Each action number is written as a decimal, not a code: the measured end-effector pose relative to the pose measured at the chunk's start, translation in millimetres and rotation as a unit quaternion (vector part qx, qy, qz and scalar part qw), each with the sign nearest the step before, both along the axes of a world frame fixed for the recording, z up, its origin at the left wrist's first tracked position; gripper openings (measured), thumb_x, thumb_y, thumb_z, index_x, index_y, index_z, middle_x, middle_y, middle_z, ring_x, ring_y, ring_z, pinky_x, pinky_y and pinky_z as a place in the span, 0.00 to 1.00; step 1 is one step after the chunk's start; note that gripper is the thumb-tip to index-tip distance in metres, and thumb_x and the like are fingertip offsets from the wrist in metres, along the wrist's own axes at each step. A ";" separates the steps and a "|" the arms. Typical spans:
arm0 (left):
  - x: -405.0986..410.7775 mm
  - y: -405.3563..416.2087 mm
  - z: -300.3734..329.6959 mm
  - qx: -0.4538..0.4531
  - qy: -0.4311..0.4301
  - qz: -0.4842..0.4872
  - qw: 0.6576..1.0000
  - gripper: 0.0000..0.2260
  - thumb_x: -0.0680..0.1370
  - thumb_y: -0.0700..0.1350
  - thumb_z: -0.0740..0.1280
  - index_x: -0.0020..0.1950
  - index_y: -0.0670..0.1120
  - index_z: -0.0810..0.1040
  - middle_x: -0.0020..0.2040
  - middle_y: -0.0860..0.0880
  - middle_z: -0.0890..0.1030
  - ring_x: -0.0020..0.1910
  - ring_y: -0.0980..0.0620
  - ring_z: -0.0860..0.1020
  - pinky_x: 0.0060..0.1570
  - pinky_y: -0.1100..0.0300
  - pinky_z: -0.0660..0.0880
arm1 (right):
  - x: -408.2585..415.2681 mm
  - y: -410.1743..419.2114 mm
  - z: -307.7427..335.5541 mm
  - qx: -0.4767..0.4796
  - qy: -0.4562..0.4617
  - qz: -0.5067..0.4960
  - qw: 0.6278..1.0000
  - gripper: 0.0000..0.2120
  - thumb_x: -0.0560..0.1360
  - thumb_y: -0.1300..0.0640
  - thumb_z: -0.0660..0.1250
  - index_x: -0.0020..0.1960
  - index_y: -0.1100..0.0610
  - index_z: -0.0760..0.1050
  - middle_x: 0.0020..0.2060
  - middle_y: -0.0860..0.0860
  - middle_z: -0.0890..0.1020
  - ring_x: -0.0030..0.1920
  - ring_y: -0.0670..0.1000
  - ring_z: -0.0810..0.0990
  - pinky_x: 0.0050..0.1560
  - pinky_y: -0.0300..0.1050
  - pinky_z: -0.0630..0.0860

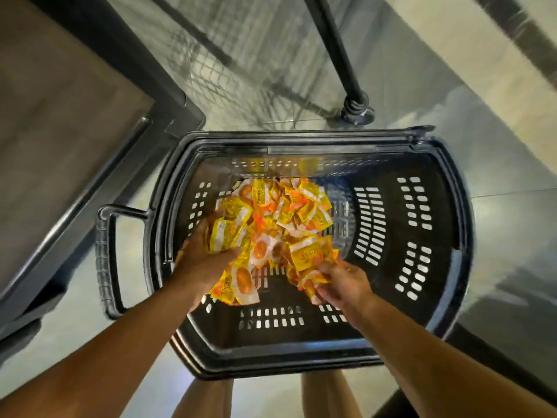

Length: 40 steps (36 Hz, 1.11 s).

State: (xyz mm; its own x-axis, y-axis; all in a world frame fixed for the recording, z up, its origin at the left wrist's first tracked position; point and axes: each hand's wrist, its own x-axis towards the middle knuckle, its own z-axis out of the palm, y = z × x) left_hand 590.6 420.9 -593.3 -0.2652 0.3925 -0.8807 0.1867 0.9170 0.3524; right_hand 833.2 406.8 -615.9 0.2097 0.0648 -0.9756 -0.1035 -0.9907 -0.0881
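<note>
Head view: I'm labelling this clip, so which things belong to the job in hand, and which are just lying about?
In the job: small yellow plastic snack packets; black slotted plastic basket holding them; left hand and right hand, each gripping a handful.
Lying about: grey wire rack; black metal pole; dark-framed brown cabinet.

The print on the packets (271,218) is blurred and cannot be read. The fingertips of the left hand (199,260) are buried under them (their curl cannot be judged). The wire rack (241,55) is blurred, and the pole (334,46) is cut off by the top edge.
</note>
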 end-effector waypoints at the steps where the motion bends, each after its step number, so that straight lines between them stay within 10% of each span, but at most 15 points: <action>1: 0.1 -1.8 -3.0 0.002 0.003 -0.007 1.000 0.34 0.73 0.43 0.77 0.74 0.59 0.67 0.65 0.49 0.77 0.63 0.44 0.77 0.62 0.40 0.75 | 2.2 -1.4 -3.6 0.006 -0.011 -0.002 1.000 0.04 0.77 0.58 0.73 0.52 0.55 0.82 0.47 0.54 0.86 0.49 0.53 0.85 0.49 0.47 0.81; 9: 6.1 -23.3 -35.9 0.005 0.025 -0.019 0.999 0.33 0.74 0.42 0.76 0.74 0.60 0.66 0.68 0.48 0.76 0.65 0.44 0.76 0.64 0.42 0.75 | 21.1 -13.8 -43.6 -0.029 -0.029 0.157 0.987 0.07 0.78 0.62 0.71 0.56 0.58 0.80 0.52 0.57 0.85 0.54 0.58 0.85 0.61 0.55 0.80; 18: 6.9 -40.3 -0.3 0.008 0.027 0.012 1.000 0.34 0.73 0.43 0.77 0.73 0.63 0.67 0.68 0.47 0.76 0.65 0.42 0.76 0.63 0.41 0.76 | 26.6 -4.5 -10.0 0.004 0.007 0.099 0.995 0.14 0.79 0.61 0.71 0.64 0.58 0.78 0.52 0.59 0.86 0.51 0.59 0.86 0.54 0.56 0.83; 31: -16.6 -22.3 212.7 0.085 -0.088 0.114 0.986 0.26 0.73 0.33 0.74 0.69 0.47 0.74 0.59 0.41 0.83 0.58 0.39 0.82 0.60 0.35 0.76 | 26.2 2.4 221.9 0.159 0.132 -0.049 0.977 0.25 0.66 0.70 0.73 0.62 0.59 0.82 0.57 0.63 0.84 0.58 0.64 0.84 0.62 0.59 0.80; 35: -29.4 -21.2 302.4 0.115 -0.105 0.120 0.981 0.23 0.73 0.36 0.75 0.67 0.44 0.76 0.56 0.42 0.85 0.44 0.47 0.83 0.37 0.47 0.83 | 19.7 -9.0 311.0 0.212 0.161 -0.134 0.955 0.21 0.57 0.65 0.79 0.49 0.54 0.87 0.50 0.58 0.87 0.49 0.57 0.88 0.42 0.48 0.85; 40: -51.8 -33.8 392.3 0.162 -0.156 0.144 0.964 0.18 0.75 0.34 0.72 0.64 0.40 0.77 0.49 0.42 0.84 0.29 0.55 0.81 0.22 0.63 0.73 | 5.4 -32.5 410.8 0.265 0.185 -0.174 0.930 0.18 0.60 0.63 0.81 0.50 0.54 0.88 0.53 0.58 0.87 0.53 0.57 0.87 0.46 0.46 0.84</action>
